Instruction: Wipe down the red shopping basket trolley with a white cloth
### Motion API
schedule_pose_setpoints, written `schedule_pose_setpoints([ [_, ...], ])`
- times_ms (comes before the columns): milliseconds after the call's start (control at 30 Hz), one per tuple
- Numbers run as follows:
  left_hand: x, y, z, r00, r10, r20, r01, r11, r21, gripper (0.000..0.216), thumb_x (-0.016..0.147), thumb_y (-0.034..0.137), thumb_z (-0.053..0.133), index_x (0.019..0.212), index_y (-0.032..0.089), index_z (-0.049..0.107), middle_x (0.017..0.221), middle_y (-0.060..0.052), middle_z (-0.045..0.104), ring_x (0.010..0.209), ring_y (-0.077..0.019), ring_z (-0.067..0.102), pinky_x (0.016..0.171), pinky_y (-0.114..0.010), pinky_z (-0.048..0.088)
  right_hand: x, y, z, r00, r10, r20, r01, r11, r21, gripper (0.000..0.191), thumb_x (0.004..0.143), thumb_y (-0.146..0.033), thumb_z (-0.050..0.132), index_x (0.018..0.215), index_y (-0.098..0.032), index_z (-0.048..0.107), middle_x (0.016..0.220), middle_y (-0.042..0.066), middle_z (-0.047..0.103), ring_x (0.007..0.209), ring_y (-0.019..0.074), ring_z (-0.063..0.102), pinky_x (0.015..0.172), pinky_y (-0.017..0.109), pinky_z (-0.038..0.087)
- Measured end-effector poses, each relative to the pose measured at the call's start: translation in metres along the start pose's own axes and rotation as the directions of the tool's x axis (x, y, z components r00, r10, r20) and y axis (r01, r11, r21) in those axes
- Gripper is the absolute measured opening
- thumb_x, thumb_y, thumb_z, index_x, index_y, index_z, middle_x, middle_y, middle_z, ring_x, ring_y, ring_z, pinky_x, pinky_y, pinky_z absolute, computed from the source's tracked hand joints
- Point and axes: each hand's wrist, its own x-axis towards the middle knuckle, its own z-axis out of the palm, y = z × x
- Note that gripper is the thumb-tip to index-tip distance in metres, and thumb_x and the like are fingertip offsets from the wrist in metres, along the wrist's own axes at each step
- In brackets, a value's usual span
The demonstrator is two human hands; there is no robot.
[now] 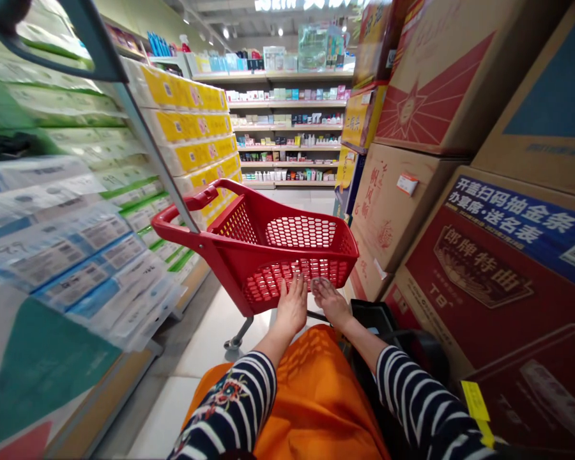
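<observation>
A red plastic shopping basket cart [227, 265] stands crosswise in front of me, its sides pierced with holes. From its left end a metal pole [158, 156] rises to a dark grey handle [103, 54]. My left hand [291, 308] lies with straight fingers against or just before the cart's near side. Beside it, my right hand [330, 303] reaches to the same side, fingers extended and slightly blurred. Neither hand shows anything held. I cannot tell whether both touch the cart. The cart's inside is partly hidden by its near wall.
Stacked cartons [416, 211] rise close on the right, with a black bin [371, 313] below them. Paper packs [96, 236] and yellow-and-white packs [186, 128] line the left. Shelves [292, 128] of small boxes and bottles close off the far end. An orange garment [311, 383] covers my lap.
</observation>
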Motion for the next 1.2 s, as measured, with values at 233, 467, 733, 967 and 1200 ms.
schedule_pose_setpoints([
  [233,0.024,0.009,-0.018,0.998,-0.001,-0.069,0.001,1.000,-0.007,0.062,0.079,0.014,0.033,0.139,0.006,0.022,0.149,-0.014,0.015,0.138,-0.0261,0.007,0.109,-0.055,0.009,0.022,0.034,-0.040,0.951,0.148,-0.270,-0.152,0.988,0.005,0.043,0.087,-0.005,0.034,0.126,-0.013,0.049,0.135,0.012,0.045,0.135,0.0211,0.021,0.107,0.044,0.032],
  [467,0.020,0.018,-0.007,0.998,0.062,-0.016,-0.062,0.998,-0.001,0.059,0.081,0.016,0.031,0.139,0.007,0.023,0.149,-0.012,0.018,0.137,-0.0265,0.011,0.109,-0.054,0.011,-0.020,0.038,0.000,0.957,0.270,-0.106,-0.272,0.962,-0.009,0.042,0.083,-0.004,0.038,0.120,-0.011,0.055,0.129,0.013,0.050,0.132,0.0216,0.027,0.106,0.043,0.032],
  [733,0.016,0.013,-0.007,0.998,0.059,-0.005,-0.059,0.998,0.026,0.059,0.079,0.015,0.033,0.138,0.010,0.027,0.148,-0.013,0.022,0.136,-0.0255,0.015,0.109,-0.054,0.012,-0.008,0.038,-0.024,0.940,0.265,-0.214,-0.258,0.964,0.061,0.048,0.083,-0.003,0.033,0.127,-0.012,0.049,0.135,0.011,0.044,0.133,0.0218,0.026,0.105,0.044,0.035],
  [967,0.019,-0.008,-0.021,0.998,-0.045,-0.054,0.048,0.998,0.047,0.064,0.077,0.012,0.033,0.140,0.007,0.020,0.149,-0.013,0.016,0.137,-0.0260,0.009,0.110,-0.054,0.008,0.041,0.019,-0.020,0.952,0.134,-0.276,-0.116,0.990,0.082,0.042,0.087,-0.007,0.036,0.126,-0.015,0.050,0.135,0.010,0.044,0.134,0.0208,0.021,0.107,0.044,0.033],
  [1200,-0.007,-0.023,-0.001,0.999,-0.042,0.026,0.041,0.998,0.052,0.058,0.079,0.012,0.031,0.137,0.008,0.030,0.145,-0.015,0.028,0.135,-0.0263,0.021,0.109,-0.054,0.012,0.012,-0.011,0.015,0.997,-0.043,-0.066,0.048,0.997,0.068,0.035,0.085,-0.008,0.045,0.118,-0.013,0.057,0.126,0.012,0.054,0.131,0.0206,0.030,0.104,0.041,0.037],
])
